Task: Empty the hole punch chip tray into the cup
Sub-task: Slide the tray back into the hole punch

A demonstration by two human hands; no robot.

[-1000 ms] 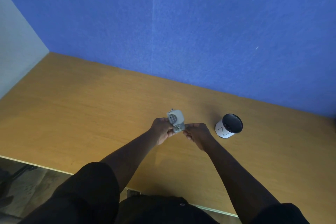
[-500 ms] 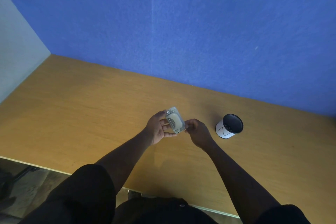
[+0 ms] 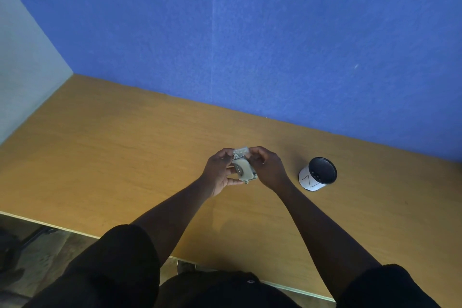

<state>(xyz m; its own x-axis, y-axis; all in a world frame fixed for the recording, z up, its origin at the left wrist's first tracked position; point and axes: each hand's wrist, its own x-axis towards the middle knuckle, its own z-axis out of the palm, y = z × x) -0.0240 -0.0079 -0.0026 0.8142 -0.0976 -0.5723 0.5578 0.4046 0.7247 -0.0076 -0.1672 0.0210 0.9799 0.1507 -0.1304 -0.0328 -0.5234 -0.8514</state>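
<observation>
A small grey hole punch (image 3: 243, 167) is held above the wooden table, between both hands. My left hand (image 3: 218, 172) grips its left side and underside. My right hand (image 3: 266, 167) pinches its right side and far end, where a pale tray part shows between the fingertips. A white paper cup (image 3: 317, 174) with a dark inside and a "Z" mark stands upright on the table, about a hand's width to the right of my right hand.
The wooden table (image 3: 125, 157) ends at a blue wall (image 3: 250, 45) behind and a pale wall (image 3: 22, 77) at the left. Its near edge (image 3: 75, 231) runs along the bottom, with floor below at the left.
The hole punch has been turned over in my hands. My right hand has moved from the punch's near end up to its far end and right side.
</observation>
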